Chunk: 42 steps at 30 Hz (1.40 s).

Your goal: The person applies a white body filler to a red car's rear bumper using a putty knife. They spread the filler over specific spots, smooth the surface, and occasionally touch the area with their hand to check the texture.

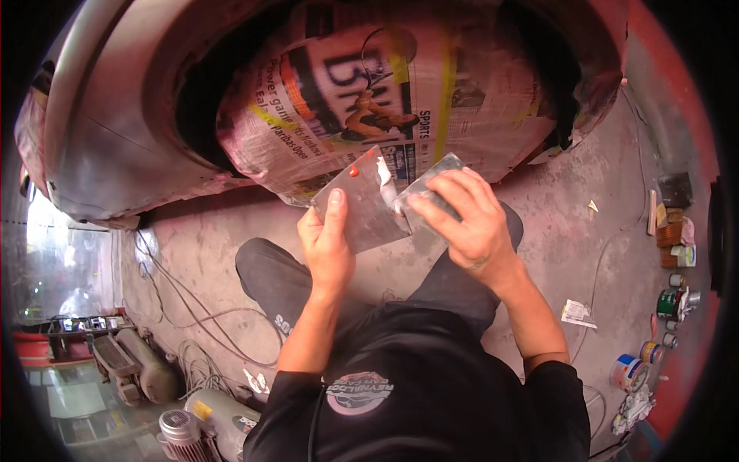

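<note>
A thin, flat grey mixing plate (358, 212) is held by my left hand (327, 246), its thumb on top and fingers underneath. White putty (385, 179) lies along the plate's right part, and small orange-red dabs of paste (355, 171) sit near its far edge. My right hand (469, 219) grips a flat, grey spreader (444, 165) with its fingers laid over it. The spreader's near left edge meets the putty at the plate's right side. Both pieces are above my bent knees, in front of the newspaper-covered wheel (439, 100).
Silver car bodywork (115, 115) arches around the wheel close ahead. Hoses (208, 316) snake over the floor at left, near a compressor (219, 412). Paint tins (630, 373) and sanding blocks (670, 234) line the right wall. A paper scrap (577, 313) lies on the concrete.
</note>
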Each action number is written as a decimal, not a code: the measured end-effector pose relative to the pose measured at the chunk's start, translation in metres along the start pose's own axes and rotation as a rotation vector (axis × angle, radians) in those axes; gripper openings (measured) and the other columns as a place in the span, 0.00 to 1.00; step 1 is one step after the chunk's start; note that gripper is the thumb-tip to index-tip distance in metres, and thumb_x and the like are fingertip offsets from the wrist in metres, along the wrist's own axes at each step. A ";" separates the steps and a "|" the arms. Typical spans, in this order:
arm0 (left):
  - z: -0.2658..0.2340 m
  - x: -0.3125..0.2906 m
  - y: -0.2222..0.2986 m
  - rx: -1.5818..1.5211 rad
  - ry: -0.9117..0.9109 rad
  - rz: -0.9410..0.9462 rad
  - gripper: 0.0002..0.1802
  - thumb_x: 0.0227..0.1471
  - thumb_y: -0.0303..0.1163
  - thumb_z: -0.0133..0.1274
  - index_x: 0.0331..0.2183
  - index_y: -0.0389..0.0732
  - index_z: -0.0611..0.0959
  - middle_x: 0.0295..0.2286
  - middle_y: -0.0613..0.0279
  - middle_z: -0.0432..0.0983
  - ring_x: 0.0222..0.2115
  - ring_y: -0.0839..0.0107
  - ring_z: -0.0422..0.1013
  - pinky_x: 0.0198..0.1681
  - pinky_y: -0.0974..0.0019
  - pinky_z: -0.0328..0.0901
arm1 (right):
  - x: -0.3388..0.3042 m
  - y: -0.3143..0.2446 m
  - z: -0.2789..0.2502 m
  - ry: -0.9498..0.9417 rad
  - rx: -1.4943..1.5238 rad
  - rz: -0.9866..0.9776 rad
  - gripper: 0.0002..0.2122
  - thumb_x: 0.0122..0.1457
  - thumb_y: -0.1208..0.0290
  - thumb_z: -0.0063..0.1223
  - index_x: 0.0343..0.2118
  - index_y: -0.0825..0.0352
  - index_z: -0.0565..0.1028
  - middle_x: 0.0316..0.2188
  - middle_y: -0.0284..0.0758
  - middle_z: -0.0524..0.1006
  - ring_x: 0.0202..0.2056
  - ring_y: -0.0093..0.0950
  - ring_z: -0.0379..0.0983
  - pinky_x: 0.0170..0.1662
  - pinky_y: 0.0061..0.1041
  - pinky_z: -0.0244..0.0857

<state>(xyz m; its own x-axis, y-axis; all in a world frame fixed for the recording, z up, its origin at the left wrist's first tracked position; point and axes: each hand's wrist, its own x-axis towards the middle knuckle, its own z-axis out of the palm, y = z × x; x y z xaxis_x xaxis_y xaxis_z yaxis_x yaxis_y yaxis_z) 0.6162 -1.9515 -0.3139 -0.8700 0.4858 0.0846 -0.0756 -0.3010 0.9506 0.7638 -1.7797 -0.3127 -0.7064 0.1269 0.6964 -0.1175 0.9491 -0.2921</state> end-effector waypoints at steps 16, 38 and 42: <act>-0.019 0.003 -0.007 -0.189 0.068 -0.165 0.20 0.64 0.33 0.54 0.54 0.32 0.78 0.46 0.56 0.80 0.44 0.68 0.77 0.53 0.63 0.70 | -0.012 -0.026 0.018 0.033 0.486 -0.066 0.30 0.40 0.84 0.54 0.52 0.63 0.81 0.47 0.45 0.75 0.54 0.48 0.71 0.55 0.44 0.71; -0.018 -0.012 -0.023 0.247 0.136 0.028 0.20 0.70 0.37 0.46 0.46 0.30 0.84 0.33 0.70 0.78 0.33 0.81 0.67 0.38 0.73 0.64 | -0.028 -0.020 0.054 -0.218 0.237 0.023 0.31 0.39 0.82 0.54 0.52 0.60 0.79 0.49 0.38 0.75 0.53 0.41 0.71 0.60 0.49 0.64; -0.025 -0.010 -0.022 0.212 0.217 0.086 0.19 0.70 0.37 0.47 0.43 0.31 0.85 0.31 0.72 0.75 0.32 0.81 0.65 0.36 0.73 0.63 | -0.039 -0.016 0.051 -0.240 0.313 0.106 0.28 0.39 0.85 0.52 0.48 0.62 0.82 0.47 0.40 0.77 0.51 0.42 0.73 0.58 0.48 0.66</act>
<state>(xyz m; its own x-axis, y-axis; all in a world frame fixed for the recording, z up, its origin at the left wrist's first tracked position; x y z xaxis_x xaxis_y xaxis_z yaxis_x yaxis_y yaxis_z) 0.6142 -1.9698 -0.3429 -0.9540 0.2729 0.1238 0.0864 -0.1450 0.9857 0.7579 -1.8148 -0.3687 -0.8644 0.1133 0.4898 -0.2160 0.7960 -0.5654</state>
